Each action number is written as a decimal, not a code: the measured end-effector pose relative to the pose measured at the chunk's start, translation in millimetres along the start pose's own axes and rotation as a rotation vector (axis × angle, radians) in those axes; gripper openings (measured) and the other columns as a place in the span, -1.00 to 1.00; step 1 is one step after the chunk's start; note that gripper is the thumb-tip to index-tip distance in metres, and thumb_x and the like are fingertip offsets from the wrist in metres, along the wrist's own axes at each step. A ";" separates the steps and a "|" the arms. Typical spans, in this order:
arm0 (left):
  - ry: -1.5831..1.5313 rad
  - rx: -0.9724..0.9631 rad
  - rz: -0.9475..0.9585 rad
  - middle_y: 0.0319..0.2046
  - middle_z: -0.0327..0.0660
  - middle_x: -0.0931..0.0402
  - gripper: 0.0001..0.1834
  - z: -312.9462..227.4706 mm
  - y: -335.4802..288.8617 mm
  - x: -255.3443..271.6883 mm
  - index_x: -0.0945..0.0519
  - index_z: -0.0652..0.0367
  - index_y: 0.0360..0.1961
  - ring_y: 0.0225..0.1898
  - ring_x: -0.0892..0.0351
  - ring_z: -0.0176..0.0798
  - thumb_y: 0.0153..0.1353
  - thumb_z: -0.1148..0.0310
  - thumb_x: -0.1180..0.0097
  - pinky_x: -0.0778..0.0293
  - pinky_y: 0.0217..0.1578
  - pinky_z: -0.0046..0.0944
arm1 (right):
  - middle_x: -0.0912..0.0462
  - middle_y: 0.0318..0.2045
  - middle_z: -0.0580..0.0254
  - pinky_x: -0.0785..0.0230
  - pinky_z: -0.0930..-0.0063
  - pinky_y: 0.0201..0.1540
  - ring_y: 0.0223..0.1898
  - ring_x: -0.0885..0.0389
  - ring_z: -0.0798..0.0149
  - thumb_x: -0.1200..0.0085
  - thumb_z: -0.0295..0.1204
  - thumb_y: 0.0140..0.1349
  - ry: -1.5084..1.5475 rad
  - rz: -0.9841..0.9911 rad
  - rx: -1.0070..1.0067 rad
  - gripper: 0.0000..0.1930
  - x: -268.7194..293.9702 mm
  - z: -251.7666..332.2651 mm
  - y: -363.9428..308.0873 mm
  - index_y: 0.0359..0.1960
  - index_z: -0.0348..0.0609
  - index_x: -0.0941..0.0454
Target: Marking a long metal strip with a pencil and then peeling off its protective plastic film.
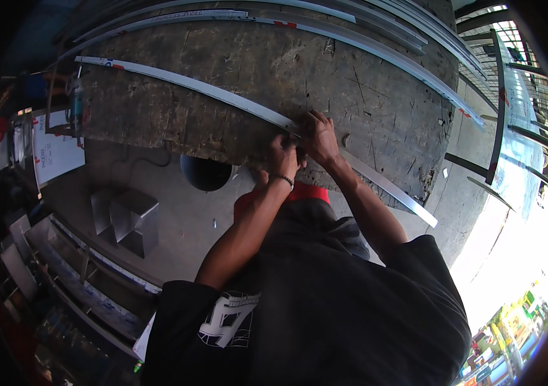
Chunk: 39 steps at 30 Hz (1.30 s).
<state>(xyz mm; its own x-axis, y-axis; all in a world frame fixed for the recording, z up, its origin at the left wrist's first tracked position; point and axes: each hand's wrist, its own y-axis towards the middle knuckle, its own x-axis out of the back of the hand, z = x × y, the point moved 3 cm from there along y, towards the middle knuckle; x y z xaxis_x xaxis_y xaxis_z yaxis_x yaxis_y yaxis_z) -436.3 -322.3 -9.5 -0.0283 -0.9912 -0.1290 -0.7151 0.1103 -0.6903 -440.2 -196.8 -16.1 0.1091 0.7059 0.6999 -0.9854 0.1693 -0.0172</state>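
A long, narrow metal strip (216,93) lies slantwise over the worn wooden bench (177,122), from the far left down past the near right edge. Its right end (409,204) is bare shiny metal, while the left part looks white. Around the strip's middle, my left hand (282,157) is closed with curled fingers at its near side. My right hand (319,137) is bent over the strip just beside it, fingers closed on it. The two hands nearly touch, and they hide the part of the strip between them. Whether a small tool is there cannot be seen.
More long metal strips (377,55) lie along the bench's far side. A dark round bucket (206,172) stands on the floor below the near edge. Grey bent-metal pieces (129,215) stand at the left, near a rack (94,264). A metal frame (498,109) stands at the right.
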 end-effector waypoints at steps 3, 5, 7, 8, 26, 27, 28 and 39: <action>-0.018 -0.015 -0.016 -0.64 -0.20 -0.47 -0.94 -1.0 5.7 1.1 -0.46 0.20 -0.26 -0.76 -0.43 -0.33 0.34 0.44 0.00 -0.23 -0.79 -0.36 | -0.62 -0.19 0.09 -0.28 0.19 0.06 -0.03 -0.56 0.00 -0.21 -0.30 0.09 0.009 -0.002 0.000 -0.70 -0.7 0.8 2.6 -0.16 -0.15 -0.61; -0.057 -0.022 -0.033 -0.64 -0.20 -0.47 -0.95 0.6 6.0 3.2 -0.46 0.19 -0.25 -0.76 -0.43 -0.33 0.33 0.45 0.00 -0.22 -0.79 -0.37 | -0.62 -0.18 0.09 -0.28 0.18 0.07 -0.02 -0.55 0.00 -0.21 -0.30 0.09 0.023 0.003 0.011 -0.70 -2.5 1.6 1.8 -0.16 -0.15 -0.61; -0.011 0.004 -0.023 -0.64 -0.21 -0.47 -0.94 0.6 0.2 -1.1 -0.47 0.19 -0.28 -0.76 -0.42 -0.34 0.33 0.44 -0.01 -0.21 -0.80 -0.37 | -0.62 -0.19 0.08 -0.28 0.18 0.06 -0.01 -0.55 0.00 -0.20 -0.31 0.09 0.014 0.000 -0.025 -0.71 1.4 1.7 0.0 -0.16 -0.14 -0.61; -0.012 0.004 -0.022 -0.64 -0.21 -0.47 -0.94 -1.9 0.7 -1.5 -0.47 0.19 -0.28 -0.76 -0.42 -0.34 0.33 0.44 -0.01 -0.21 -0.80 -0.37 | -0.62 -0.19 0.08 -0.28 0.18 0.06 -0.01 -0.55 0.00 -0.20 -0.31 0.09 0.012 -0.001 -0.025 -0.71 2.1 1.6 0.9 -0.16 -0.14 -0.61; 0.026 -0.046 -0.029 -0.70 -0.15 -0.46 -0.85 8.8 10.2 2.3 -0.45 0.31 -0.30 -0.83 -0.40 -0.30 0.37 0.42 -0.05 -0.24 -0.83 -0.28 | -0.60 -0.23 0.11 -0.28 0.18 0.06 -0.04 -0.54 0.01 -0.09 -0.39 0.16 0.010 -0.011 0.006 -0.79 4.3 3.7 -0.2 -0.19 -0.14 -0.60; 0.023 -0.055 -0.041 -0.70 -0.15 -0.46 -0.85 10.2 10.4 3.5 -0.46 0.30 -0.30 -0.83 -0.40 -0.30 0.37 0.42 -0.05 -0.23 -0.83 -0.28 | -0.60 -0.22 0.11 -0.28 0.19 0.06 -0.04 -0.54 0.00 -0.10 -0.39 0.15 0.013 -0.011 0.013 -0.79 3.9 4.3 -0.2 -0.18 -0.14 -0.60; 0.020 -0.064 -0.053 -0.70 -0.15 -0.46 -0.86 11.5 10.8 4.5 -0.46 0.29 -0.30 -0.83 -0.40 -0.30 0.36 0.42 -0.05 -0.23 -0.83 -0.28 | -0.59 -0.22 0.11 -0.28 0.19 0.06 -0.03 -0.53 0.00 -0.10 -0.39 0.14 0.016 -0.012 0.020 -0.78 3.7 4.6 -0.1 -0.18 -0.14 -0.61; 0.054 -0.074 -0.072 -0.67 -0.15 -0.51 -0.77 9.4 13.4 6.7 -0.48 0.25 -0.31 -0.83 -0.39 -0.31 0.43 0.30 -0.05 -0.21 -0.85 -0.29 | -0.61 -0.18 0.09 -0.27 0.19 0.10 -0.01 -0.54 0.00 -0.10 -0.41 0.12 0.013 0.009 0.040 -0.72 8.4 8.7 -1.4 -0.12 -0.15 -0.62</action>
<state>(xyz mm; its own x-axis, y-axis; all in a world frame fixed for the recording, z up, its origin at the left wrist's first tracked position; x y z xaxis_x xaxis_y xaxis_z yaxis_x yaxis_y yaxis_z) -439.5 -326.8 -26.3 -0.0116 -0.9991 -0.0413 -0.7661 0.0354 -0.6418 -439.0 -197.1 -4.0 0.1018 0.7159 0.6907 -0.9908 0.1356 0.0055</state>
